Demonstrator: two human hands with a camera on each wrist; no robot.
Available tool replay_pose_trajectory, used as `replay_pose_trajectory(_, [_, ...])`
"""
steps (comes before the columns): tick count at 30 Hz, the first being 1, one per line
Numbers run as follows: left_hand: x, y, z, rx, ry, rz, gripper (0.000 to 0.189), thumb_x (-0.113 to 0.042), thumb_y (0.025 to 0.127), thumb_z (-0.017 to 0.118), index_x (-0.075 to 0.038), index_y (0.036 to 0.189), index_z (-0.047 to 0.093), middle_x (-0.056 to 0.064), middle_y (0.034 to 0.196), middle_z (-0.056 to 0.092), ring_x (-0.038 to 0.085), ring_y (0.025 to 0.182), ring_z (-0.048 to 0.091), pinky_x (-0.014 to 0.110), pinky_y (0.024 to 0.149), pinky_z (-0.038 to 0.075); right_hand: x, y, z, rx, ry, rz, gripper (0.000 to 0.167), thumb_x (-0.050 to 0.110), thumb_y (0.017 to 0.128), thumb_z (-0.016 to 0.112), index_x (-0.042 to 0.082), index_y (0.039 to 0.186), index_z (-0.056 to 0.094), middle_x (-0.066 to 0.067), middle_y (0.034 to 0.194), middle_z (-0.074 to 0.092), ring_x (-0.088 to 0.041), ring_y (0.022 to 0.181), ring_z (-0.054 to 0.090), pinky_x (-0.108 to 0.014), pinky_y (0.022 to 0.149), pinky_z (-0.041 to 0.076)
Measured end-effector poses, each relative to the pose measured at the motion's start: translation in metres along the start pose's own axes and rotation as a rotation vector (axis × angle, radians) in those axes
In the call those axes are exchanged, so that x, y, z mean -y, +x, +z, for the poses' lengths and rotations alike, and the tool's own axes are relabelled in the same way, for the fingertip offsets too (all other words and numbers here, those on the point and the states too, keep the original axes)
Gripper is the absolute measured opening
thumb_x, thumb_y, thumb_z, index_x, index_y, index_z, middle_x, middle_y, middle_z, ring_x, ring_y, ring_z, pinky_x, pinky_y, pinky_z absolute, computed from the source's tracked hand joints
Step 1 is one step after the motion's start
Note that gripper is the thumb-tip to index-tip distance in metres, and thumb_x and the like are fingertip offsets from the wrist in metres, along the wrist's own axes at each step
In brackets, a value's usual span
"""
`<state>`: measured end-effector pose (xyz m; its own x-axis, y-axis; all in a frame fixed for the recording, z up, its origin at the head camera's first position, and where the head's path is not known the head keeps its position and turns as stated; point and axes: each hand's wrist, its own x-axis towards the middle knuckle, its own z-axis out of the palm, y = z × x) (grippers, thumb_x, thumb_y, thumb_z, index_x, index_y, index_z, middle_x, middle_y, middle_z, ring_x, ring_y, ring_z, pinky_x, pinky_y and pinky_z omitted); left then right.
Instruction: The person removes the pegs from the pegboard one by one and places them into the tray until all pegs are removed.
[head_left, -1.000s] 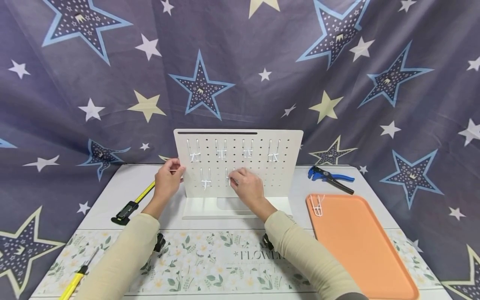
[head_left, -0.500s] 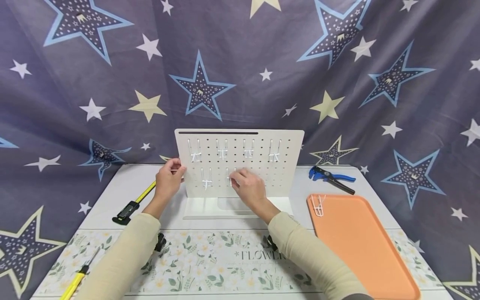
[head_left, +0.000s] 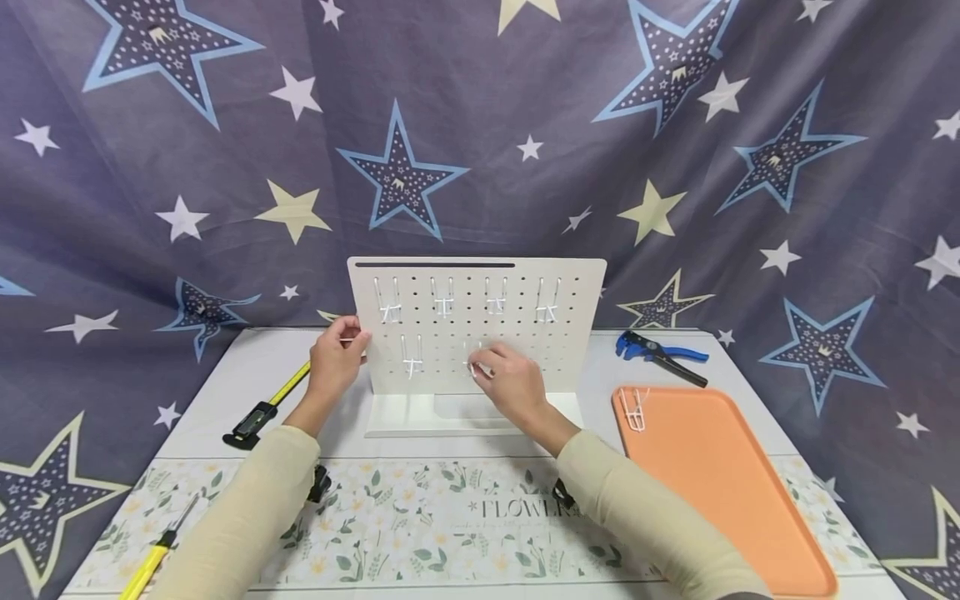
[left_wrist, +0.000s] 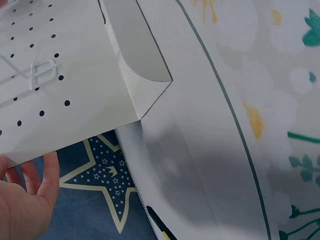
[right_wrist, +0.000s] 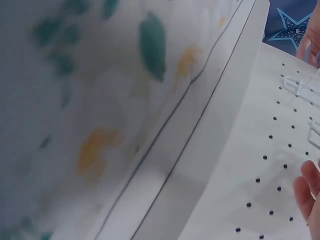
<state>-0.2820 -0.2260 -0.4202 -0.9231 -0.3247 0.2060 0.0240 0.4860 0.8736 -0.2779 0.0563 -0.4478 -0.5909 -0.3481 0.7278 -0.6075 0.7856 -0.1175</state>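
A white pegboard point(head_left: 558, 354) stands upright on its base at the table's back. My left hand point(head_left: 335, 362) grips its left edge, fingers point(left_wrist: 49, 175) reaching behind it in the left wrist view. Low on the board's middle, my right hand point(head_left: 513, 383) pinches a white wire hook point(head_left: 472, 367), its prongs against the holes; the fingers partly cover it. The right wrist view catches only two fingers point(right_wrist: 304, 192) beside a hook end point(right_wrist: 314, 132). Several similar hooks hang along the upper row, and another hook point(head_left: 412, 365) hangs at lower left.
An orange tray point(head_left: 705, 475) at right bears white wire hooks point(head_left: 635, 412). Behind it lies a blue-handled wire stripper point(head_left: 662, 357). At left are a black and yellow digital caliper point(head_left: 253, 423) and a yellow-handled screwdriver point(head_left: 153, 560). A starry curtain point(head_left: 480, 167) hangs behind.
My right hand has shifted slightly to the right and down along the pegboard, taking the hook with it. My left hand stays on the board's edge.
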Motion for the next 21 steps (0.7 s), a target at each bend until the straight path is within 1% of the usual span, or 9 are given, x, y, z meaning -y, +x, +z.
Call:
replay_pose_trajectory(5, [0.000,0.001,0.001,0.001,0.008,-0.012,0.023,-0.018,0.103,0.059,-0.006,0.122,0.060,0.016,0.113,0.067,0.019,0.092,0.064,0.031,0.079,0.068,-0.008,-0.003,-0.016,0.061,0.081,0.094,0.009,0.019,0.085,0.082,0.023,0.093,0.078,0.006,0.093,0.074,-0.009,0.073,0.070,-0.021,0.059,0.060])
replay_pose_trajectory(9, [0.001,0.002,0.001,-0.004,0.002,-0.011,0.023,-0.018,0.102,0.060,-0.005,0.122,0.061,0.016,0.114,0.067,0.015,0.090,0.063,0.035,0.081,0.068,-0.013,-0.006,-0.029,0.109,0.132,0.159,0.008,0.018,0.085,0.081,0.021,0.093,0.078,0.006,0.091,0.074,-0.009,0.073,0.069,-0.021,0.060,0.059])
replay_pose_trajectory(14, [0.001,0.001,0.000,-0.007,-0.013,0.002,0.023,-0.016,0.102,0.061,-0.003,0.121,0.061,0.018,0.113,0.067,0.008,0.085,0.061,0.041,0.084,0.068,-0.021,-0.011,-0.043,0.175,0.164,0.176,0.007,0.017,0.085,0.082,0.021,0.090,0.078,0.006,0.090,0.075,-0.008,0.070,0.067,-0.021,0.059,0.056])
replay_pose_trajectory(17, [0.001,0.001,-0.001,-0.006,-0.013,0.004,0.022,-0.015,0.102,0.061,-0.003,0.120,0.061,0.018,0.112,0.067,0.008,0.084,0.061,0.041,0.084,0.068,-0.027,-0.016,-0.051,0.212,0.176,0.181,0.006,0.017,0.085,0.081,0.021,0.089,0.078,0.006,0.089,0.075,-0.008,0.069,0.066,-0.020,0.058,0.056])
replay_pose_trajectory(21, [0.002,0.001,0.000,-0.003,-0.010,0.010,0.022,-0.016,0.101,0.061,-0.003,0.120,0.061,0.018,0.112,0.067,0.007,0.083,0.060,0.040,0.083,0.068,-0.039,-0.020,-0.063,0.262,0.199,0.197,0.006,0.018,0.086,0.081,0.020,0.091,0.079,0.004,0.090,0.076,-0.009,0.070,0.068,-0.022,0.061,0.059])
